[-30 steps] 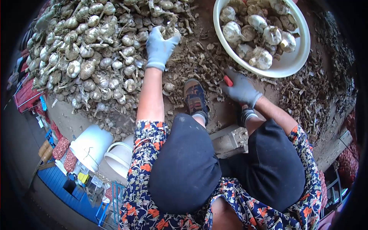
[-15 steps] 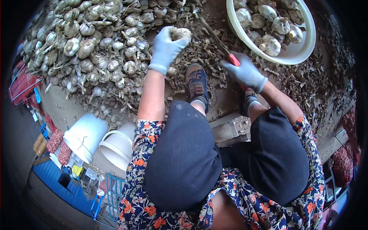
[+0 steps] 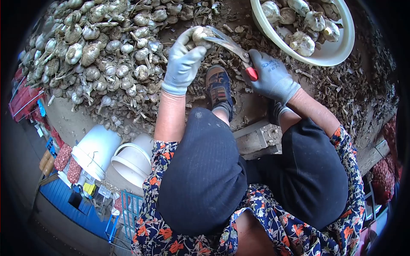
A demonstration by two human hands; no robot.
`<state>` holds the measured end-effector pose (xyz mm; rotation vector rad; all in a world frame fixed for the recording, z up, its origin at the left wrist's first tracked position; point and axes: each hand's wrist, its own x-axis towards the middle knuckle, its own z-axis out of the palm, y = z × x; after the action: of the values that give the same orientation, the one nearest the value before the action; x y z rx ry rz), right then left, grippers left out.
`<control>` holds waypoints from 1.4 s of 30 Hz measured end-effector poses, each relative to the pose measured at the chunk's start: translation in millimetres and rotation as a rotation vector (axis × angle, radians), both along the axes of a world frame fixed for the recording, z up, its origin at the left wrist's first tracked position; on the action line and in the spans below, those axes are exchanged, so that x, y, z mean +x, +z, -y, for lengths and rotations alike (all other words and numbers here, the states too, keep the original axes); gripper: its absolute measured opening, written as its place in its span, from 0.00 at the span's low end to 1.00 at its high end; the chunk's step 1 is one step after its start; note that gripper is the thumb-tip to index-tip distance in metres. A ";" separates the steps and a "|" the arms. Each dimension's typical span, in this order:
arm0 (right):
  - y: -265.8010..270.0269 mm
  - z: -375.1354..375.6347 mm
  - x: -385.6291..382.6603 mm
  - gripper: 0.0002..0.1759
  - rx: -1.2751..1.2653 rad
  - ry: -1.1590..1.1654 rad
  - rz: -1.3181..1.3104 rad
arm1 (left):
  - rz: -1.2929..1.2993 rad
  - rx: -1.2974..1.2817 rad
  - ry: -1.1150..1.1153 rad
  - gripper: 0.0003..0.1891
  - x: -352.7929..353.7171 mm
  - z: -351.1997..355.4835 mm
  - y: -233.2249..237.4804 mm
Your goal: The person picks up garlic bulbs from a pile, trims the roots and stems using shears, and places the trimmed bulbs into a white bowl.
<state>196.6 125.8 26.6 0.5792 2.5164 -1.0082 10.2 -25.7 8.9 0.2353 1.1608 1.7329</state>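
My left hand (image 3: 183, 64), in a pale grey glove, grips a garlic bulb (image 3: 200, 36) between thumb and fingers. A pair of shears (image 3: 232, 46) with red handles is in my gloved right hand (image 3: 270, 73), fingers wrapped round the grips. The shears' blades stand apart and their tips reach the bulb at its right side. Beyond my left hand lies a big heap of garlic (image 3: 102, 51) with stalks on. A pale plastic basin (image 3: 318, 61) holding several garlic bulbs stands past my right hand.
Dry stalk cuttings and leaf scraps (image 3: 333, 94) cover the ground around my shoe (image 3: 218, 87). Two white buckets, one upright-sided (image 3: 96, 149) and one with a handle (image 3: 132, 160), lie at the left. Filled red net sacks (image 3: 382, 179) sit at the right edge.
The shears have swung left and their blades have opened, now meeting the garlic bulb. My left hand has turned the bulb toward them, and my right hand has rotated with the handles.
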 end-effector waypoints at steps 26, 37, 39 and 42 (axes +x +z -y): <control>-13.0 -8.1 27.1 0.23 0.165 0.138 -0.074 | -0.638 -0.410 -0.362 0.26 15.7 -22.4 11.7; -32.9 -3.0 44.3 0.18 -0.125 -0.182 -0.012 | 0.057 -0.195 -0.372 0.29 6.1 6.4 -11.3; -44.7 -0.9 46.4 0.19 -0.116 -0.197 0.008 | 0.003 -0.237 -0.225 0.30 14.9 -4.3 -1.9; -29.8 -3.2 38.7 0.23 -0.214 -0.222 0.196 | -0.082 0.026 -0.225 0.38 28.4 -49.1 46.6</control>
<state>235.4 129.0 -3.1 0.8602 2.1753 -1.2162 38.6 23.4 55.5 0.4399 1.1250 1.5526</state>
